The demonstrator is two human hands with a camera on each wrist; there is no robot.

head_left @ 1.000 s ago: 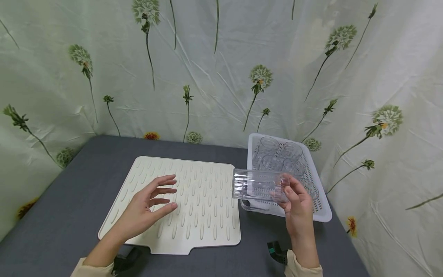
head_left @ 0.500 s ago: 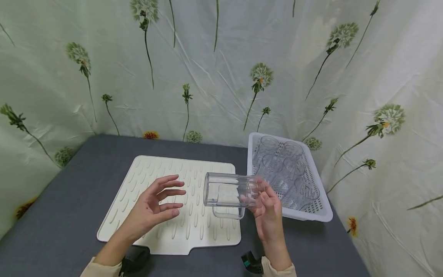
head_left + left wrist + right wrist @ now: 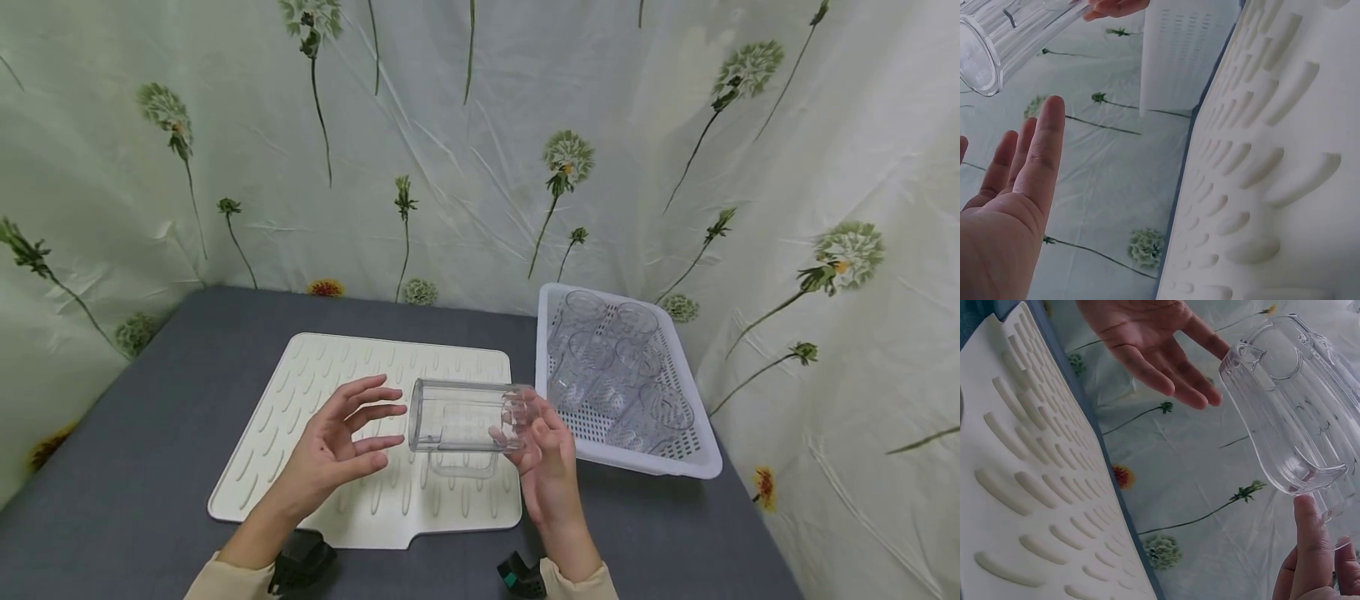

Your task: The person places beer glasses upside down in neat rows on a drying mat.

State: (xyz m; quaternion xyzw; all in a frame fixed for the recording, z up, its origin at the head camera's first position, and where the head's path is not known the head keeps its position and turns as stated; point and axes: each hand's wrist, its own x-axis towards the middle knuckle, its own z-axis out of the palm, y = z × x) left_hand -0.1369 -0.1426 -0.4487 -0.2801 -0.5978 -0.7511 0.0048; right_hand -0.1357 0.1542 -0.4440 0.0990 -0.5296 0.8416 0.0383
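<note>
A clear mug (image 3: pixel 461 417) lies sideways in the air above the cream ridged mat (image 3: pixel 330 354), its handle pointing down toward the mat. My right hand (image 3: pixel 551 467) grips one end of it, thumb and fingers showing through the clear wall. At the mug's other end, my left hand (image 3: pixel 333 442) is held up with its fingers spread and slightly bent, holding nothing. In the left wrist view the left fingers (image 3: pixel 1044 147) are just short of the round end of the mug (image 3: pixel 979 59). The right wrist view shows a right finger (image 3: pixel 1310 531) pressing the mug (image 3: pixel 1297 419).
A white perforated basket (image 3: pixel 701 442) stands right of the mat, with several clear glasses (image 3: pixel 588 350) inside. Grey cloth (image 3: pixel 217 333) covers the table. Behind and at the sides hangs a curtain (image 3: pixel 480 208) printed with dandelions.
My right hand has carried the mug left, from the basket's near edge to over the mat, and its handle now shows below it. My left hand has shifted slightly right.
</note>
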